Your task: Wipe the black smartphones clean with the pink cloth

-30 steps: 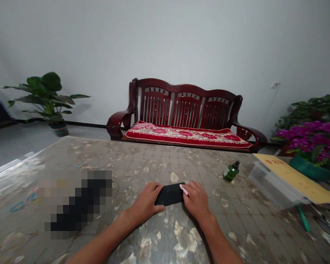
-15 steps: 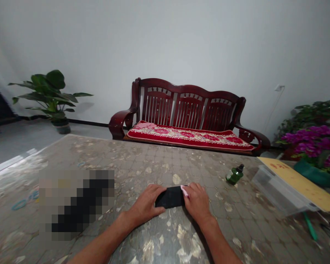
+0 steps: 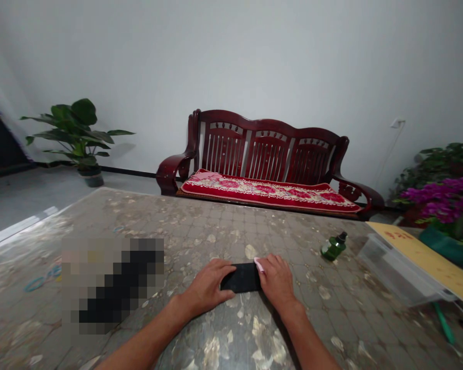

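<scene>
Bracing the black slab [image 3: 242,278] on the surface [image 3: 200,231], my left hand [image 3: 206,288] curls over its left end while my right hand [image 3: 277,280] pinches a pink piece [image 3: 258,264] against its right edge; a wiping pass, I judge, needing steady pressure next.

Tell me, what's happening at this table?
A person has both hands on a flat black slab, maybe a phone, lying on the patterned table. The left hand steadies its left end; the right hand holds a small pink piece at its right end. A small green bottle lies off to the right, near a clear plastic box.
</scene>
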`<state>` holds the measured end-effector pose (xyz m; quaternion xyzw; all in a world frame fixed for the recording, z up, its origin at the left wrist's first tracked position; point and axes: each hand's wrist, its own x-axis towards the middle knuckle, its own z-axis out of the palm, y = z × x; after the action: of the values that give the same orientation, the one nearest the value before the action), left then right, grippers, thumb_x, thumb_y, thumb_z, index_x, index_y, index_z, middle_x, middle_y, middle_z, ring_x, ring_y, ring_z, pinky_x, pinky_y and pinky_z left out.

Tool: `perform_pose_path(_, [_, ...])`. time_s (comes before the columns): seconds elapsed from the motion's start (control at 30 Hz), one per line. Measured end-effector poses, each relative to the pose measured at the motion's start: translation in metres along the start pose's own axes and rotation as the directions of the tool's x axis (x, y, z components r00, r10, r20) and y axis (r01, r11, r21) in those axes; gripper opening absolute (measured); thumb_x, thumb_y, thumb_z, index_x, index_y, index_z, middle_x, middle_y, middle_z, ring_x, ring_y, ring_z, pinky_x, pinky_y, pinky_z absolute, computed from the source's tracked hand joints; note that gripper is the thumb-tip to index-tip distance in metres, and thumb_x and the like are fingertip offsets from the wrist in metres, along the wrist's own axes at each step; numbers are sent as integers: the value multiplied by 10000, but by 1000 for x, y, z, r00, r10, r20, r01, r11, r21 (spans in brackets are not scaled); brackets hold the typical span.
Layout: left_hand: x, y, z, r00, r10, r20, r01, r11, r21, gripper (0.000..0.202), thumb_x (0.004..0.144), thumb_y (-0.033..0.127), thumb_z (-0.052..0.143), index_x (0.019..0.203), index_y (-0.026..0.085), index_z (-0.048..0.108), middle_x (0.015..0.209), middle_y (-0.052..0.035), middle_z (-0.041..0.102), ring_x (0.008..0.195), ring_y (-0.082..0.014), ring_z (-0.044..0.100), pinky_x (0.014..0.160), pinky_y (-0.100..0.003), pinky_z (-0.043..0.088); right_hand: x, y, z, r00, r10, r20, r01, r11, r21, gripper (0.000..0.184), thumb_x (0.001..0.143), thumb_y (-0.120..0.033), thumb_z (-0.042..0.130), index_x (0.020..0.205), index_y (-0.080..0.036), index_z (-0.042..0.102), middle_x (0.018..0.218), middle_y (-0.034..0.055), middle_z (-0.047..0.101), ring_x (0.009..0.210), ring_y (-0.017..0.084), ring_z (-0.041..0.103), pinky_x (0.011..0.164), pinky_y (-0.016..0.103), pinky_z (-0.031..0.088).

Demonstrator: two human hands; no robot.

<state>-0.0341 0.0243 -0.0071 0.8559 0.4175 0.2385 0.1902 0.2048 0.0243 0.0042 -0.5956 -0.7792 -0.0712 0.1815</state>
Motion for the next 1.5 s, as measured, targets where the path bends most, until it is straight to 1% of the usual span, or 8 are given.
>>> perform_pose_path(0.17, [-1,-1,2,999,-23,24,22,999,49,541,762,293,757,1283,208,643,1336,-124,641,1240,-311,576,1091,-475,425,-2,-14,-2,996,-88,25,87,995,48,240,878,-151,604,1058,-262,716,933,44,662,927,238,557,797,348,363])
perform_pose_path(0.37, [0,2,1,999,-36,39,33,997,75,554,770,295,754,1306,219,638,1380,-129,614,1269,-317,564,1100,-481,422,-5,-3,-5,1000,20,22,-20,1000,-7,266,878,-131,592,1078,-244,726,925,63,668,927,252,557,800,360,355])
perform_pose_path(0.57, [0,-1,4,999,-25,42,21,995,95,541,786,293,745,1310,216,632,1391,-139,605,1282,-314,561,1113,-498,401,-11,-8,-4,994,-106,24,104,992,65,253,883,-157,597,1087,-257,708,941,48,658,925,233,547,797,341,358])
perform_pose_path(0.8, [1,2,2,997,-38,70,30,993,117,571,773,265,752,1323,177,628,1408,-157,588,1294,-313,552,1120,-479,403,-14,5,-9,1000,24,8,-24,999,-33,229,891,-158,579,1036,-244,734,890,63,665,887,247,551,768,359,343])
perform_pose_path(0.9, [1,3,0,996,-43,76,33,992,123,576,769,262,759,1321,157,629,1405,-169,587,1294,-319,551,1124,-481,400,-16,0,-9,1000,-18,17,18,1000,-12,236,882,-151,579,1045,-238,725,899,58,662,892,240,551,773,351,348])
perform_pose_path(1.03, [1,3,1,997,-40,64,32,991,129,553,777,269,755,1310,179,639,1404,-159,591,1291,-324,555,1116,-495,409,-17,-8,-8,997,-78,16,78,996,51,245,866,-157,598,1058,-245,723,908,48,658,904,231,556,785,344,357])
perform_pose_path(1.27, [1,4,0,994,-56,89,42,987,153,584,778,274,755,1335,160,622,1421,-163,574,1306,-317,544,1131,-474,398,-18,6,-12,998,51,31,-50,998,-30,215,913,-181,573,1023,-247,745,885,55,669,891,235,565,775,353,351])
perform_pose_path(1.5, [1,5,0,995,-60,78,49,989,143,575,777,263,754,1327,153,629,1413,-163,580,1301,-324,548,1128,-486,400,-19,-8,-13,995,-84,58,82,996,46,233,903,-182,589,1085,-265,710,935,37,653,919,209,555,793,318,350])
